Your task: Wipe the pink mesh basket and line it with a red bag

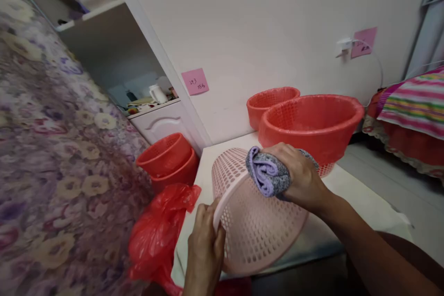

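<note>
While tipped on its side on the white tabletop [350, 194], with the mouth turned toward 9 o'clock and the rounded perforated wall facing up, pink plastic basket [253, 226] sitting at the centre of the view. Left hand [204, 245] coming up from 6 o'clock, wrist low, fingers curled over the basket's rim at its 8 o'clock edge, thumb on the outer wall: closed on the rim, steadying it. Right hand [301, 178] reaching in from 4 o'clock, forearm slanting across the lower right corner, wrist slightly bent, palm down, fingers wrapped tight around a bunched grey and lilac cloth [268, 173]. Cloth pressed against the top of the basket's outer wall, at about 12 o'clock of the basket, folded end sticking out past the knuckles toward 9 o'clock.

Just behind the right hand, at 1 o'clock, large red basket [312, 125] on the same tabletop, a smaller red basket [268, 101] behind it at 11 o'clock, near the white wall. At 9 o'clock of the pink basket, crumpled red plastic bag [161, 231] hanging off the table's edge, just beside the left hand. Beyond it at 10 o'clock, two stacked red baskets [168, 157] lower down, beside the floral bedcover [52, 148]. Pink sticky note [195, 81] on the wall at 11 o'clock.
</note>
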`<state>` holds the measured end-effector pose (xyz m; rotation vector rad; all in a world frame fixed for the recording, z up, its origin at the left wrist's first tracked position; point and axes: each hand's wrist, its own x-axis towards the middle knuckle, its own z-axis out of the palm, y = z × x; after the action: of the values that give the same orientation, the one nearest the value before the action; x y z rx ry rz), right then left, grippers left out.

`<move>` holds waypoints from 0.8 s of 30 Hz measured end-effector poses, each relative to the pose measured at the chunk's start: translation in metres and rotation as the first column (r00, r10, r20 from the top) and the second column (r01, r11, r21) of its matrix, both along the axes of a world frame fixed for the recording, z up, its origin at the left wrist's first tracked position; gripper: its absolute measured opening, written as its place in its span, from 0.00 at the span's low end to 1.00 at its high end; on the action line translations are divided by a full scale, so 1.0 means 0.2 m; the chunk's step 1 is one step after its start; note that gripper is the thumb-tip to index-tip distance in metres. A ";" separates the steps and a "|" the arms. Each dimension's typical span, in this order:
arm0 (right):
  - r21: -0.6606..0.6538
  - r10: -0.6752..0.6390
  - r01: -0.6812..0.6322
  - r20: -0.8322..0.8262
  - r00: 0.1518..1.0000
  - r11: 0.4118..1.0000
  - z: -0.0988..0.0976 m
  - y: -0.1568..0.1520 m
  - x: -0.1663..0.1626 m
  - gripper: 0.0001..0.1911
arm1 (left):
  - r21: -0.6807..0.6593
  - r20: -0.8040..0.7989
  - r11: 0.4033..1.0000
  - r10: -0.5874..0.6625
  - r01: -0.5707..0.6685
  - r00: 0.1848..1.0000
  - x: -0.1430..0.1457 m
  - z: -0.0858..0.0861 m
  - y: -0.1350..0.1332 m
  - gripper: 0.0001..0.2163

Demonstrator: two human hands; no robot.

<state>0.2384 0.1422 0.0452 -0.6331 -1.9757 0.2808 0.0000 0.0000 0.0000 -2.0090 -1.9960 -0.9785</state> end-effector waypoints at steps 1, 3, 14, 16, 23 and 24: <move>0.034 0.007 -0.007 0.006 1.000 0.999 0.01 -0.02 -0.01 0.24 | -0.006 -0.009 1.000 -0.012 0.012 1.000 0.01 0.00 0.00 0.24; 0.094 0.023 -0.025 0.021 0.999 0.995 0.02 -0.05 -0.03 0.25 | -0.013 -0.020 1.000 -0.012 0.012 1.000 0.03 0.01 0.01 0.25; 0.153 0.127 -0.136 0.067 0.990 0.979 0.03 -0.15 -0.14 0.21 | 0.030 0.118 0.999 0.009 -0.013 0.993 0.12 -0.01 -0.03 0.25; 0.141 0.117 -0.117 0.011 0.993 0.983 0.03 -0.13 -0.15 0.18 | 0.062 0.137 0.998 0.016 -0.024 0.990 0.12 -0.02 -0.05 0.26; -0.109 -0.021 0.000 -0.192 0.981 0.994 -0.03 -0.13 -0.17 0.25 | 0.181 -0.063 0.978 0.115 -0.102 0.991 -0.04 -0.03 -0.18 0.22; -0.179 -0.035 -0.008 -0.235 0.971 0.984 -0.06 -0.14 -0.17 0.25 | 0.183 -0.074 0.978 0.116 -0.100 0.991 -0.07 -0.03 -0.20 0.21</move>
<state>0.2044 0.1145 0.0325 -0.6939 -1.7281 0.5068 -0.0140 -0.0403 -0.0063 -1.7982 -1.8794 -0.9935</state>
